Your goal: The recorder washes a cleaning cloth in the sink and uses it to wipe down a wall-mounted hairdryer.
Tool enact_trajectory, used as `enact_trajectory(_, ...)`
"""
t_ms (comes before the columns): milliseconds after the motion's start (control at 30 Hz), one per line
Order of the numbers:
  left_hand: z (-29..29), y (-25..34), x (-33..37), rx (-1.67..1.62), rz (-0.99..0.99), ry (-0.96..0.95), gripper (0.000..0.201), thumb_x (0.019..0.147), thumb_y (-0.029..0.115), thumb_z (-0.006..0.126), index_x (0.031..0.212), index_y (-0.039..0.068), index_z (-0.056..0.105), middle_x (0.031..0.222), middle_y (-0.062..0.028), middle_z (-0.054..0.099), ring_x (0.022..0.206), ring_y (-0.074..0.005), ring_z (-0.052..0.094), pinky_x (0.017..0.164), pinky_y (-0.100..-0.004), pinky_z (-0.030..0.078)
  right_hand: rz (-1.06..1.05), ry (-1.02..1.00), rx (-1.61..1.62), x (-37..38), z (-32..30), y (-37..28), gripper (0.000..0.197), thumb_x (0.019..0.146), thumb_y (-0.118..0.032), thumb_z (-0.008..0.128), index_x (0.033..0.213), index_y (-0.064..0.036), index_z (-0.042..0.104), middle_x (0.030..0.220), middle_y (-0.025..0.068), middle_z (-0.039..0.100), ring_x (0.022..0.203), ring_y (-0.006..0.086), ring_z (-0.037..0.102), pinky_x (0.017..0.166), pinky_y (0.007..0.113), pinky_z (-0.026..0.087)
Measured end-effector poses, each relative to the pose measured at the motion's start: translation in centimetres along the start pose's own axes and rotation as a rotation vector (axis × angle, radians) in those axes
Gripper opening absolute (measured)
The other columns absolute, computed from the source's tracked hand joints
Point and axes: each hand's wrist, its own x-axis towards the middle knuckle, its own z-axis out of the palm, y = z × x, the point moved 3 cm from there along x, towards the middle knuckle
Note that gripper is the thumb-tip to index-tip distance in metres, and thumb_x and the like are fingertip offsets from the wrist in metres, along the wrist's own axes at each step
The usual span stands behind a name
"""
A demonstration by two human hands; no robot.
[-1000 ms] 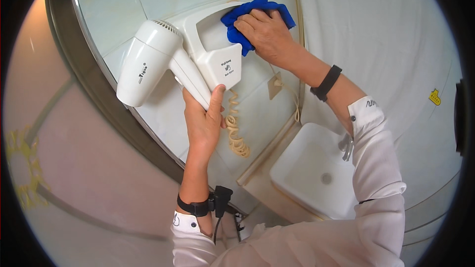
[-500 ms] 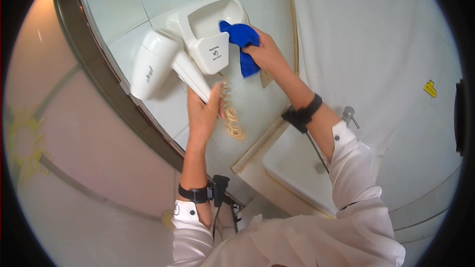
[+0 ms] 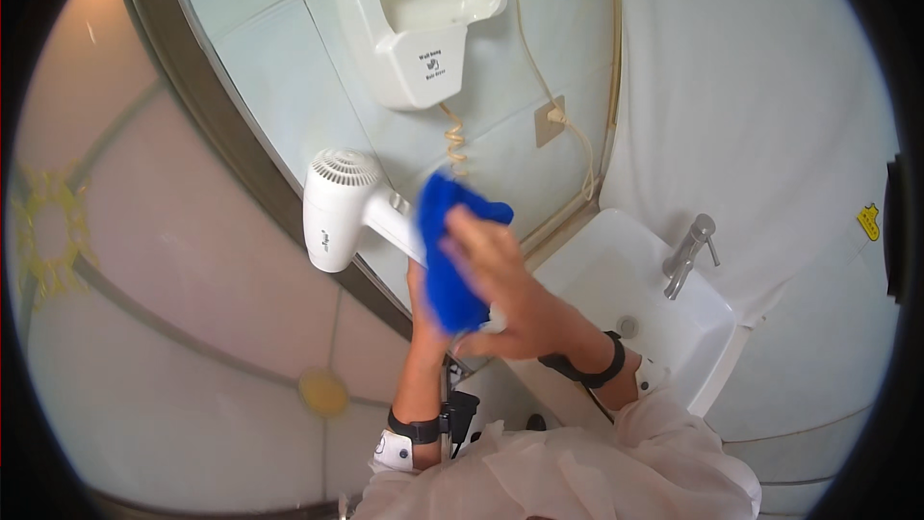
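Note:
A white hair dryer (image 3: pixel 337 212) points down to the left, its handle running toward my left hand (image 3: pixel 421 297). The left fingers are wrapped round the lower end of that handle, mostly behind a blue cloth (image 3: pixel 446 265). My right hand (image 3: pixel 510 279) grips the cloth, held against or just in front of the handle; the hand is slightly blurred. On the tiled wall above hangs the white dryer holder (image 3: pixel 423 34), with nothing in its cradle. A coiled cream cord (image 3: pixel 454 135) drops from the holder and passes behind the cloth.
To the right is a white washbasin (image 3: pixel 626 265) with a chrome tap (image 3: pixel 689 255). A plug sits in a wall socket (image 3: pixel 551 122), its cable running up to the holder. On the left, a dark metal frame (image 3: pixel 207 106) borders a patterned panel (image 3: pixel 192 327).
The hair dryer has come down and away from the holder in my left hand. My right hand has brought the cloth from the holder to the dryer's handle. The view has shifted too.

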Motion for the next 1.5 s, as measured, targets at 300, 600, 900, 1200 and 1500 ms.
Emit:
enact_trajectory(300,1.5,0.9,-4.0,0.688,0.258,-0.282,0.066,0.093,0.026,0.064,0.147,0.000,0.035,0.134,-0.0170,0.053,0.121,-0.0290,0.053,0.107,-0.0396,0.038,0.128,0.209,0.232,-3.9,3.8,3.1,0.068,0.082,-0.022,0.078,0.135,-0.0027,0.039,0.138,0.0290,0.044,0.120,0.0405,0.053,0.102,0.043,0.042)
enact_trajectory(600,1.8,1.7,-5.7,0.687,0.266,-0.289,0.045,0.094,0.027,0.065,0.131,0.003,0.055,0.122,-0.0130,0.064,0.111,-0.0282,0.061,0.096,-0.0422,0.047,0.247,0.630,0.399,-4.0,4.0,-0.5,0.083,0.092,-0.033,0.067,0.147,0.0035,0.017,0.137,0.0194,0.039,0.127,0.0253,0.041,0.107,0.039,0.035)
enact_trajectory(900,0.2,5.5,-8.1,0.587,0.172,-0.550,0.046,0.083,-0.001,0.065,0.126,0.002,0.052,0.108,-0.0186,0.065,0.090,-0.0323,0.068,0.071,-0.0410,0.054,0.146,0.625,0.429,-4.0,2.9,-3.9,0.066,0.093,-0.042,0.063,0.136,0.0047,0.045,0.126,0.0139,0.058,0.115,0.0239,0.056,0.100,0.036,0.044)
enact_trajectory(1200,-3.0,7.1,-8.4,0.255,-0.012,-0.786,0.047,0.082,-0.004,0.068,0.127,-0.002,0.053,0.118,-0.0117,0.063,0.108,-0.0180,0.058,0.096,-0.0319,0.045,0.371,0.419,0.572,-5.1,7.6,-3.2,0.096,0.088,-0.061,0.061,0.151,0.0028,0.027,0.145,0.0126,0.043,0.134,0.0207,0.041,0.112,0.034,0.031)
enact_trajectory(1500,-4.1,7.8,-10.2,0.342,0.084,-0.622,0.051,0.080,0.003,0.070,0.126,-0.004,0.048,0.115,-0.0204,0.063,0.104,-0.0339,0.062,0.093,-0.0358,0.047,0.315,0.580,0.306,-5.5,9.5,-4.7,0.082,0.096,-0.054,0.053,0.149,0.0027,0.027,0.141,0.0127,0.045,0.129,0.0196,0.044,0.108,0.032,0.034)
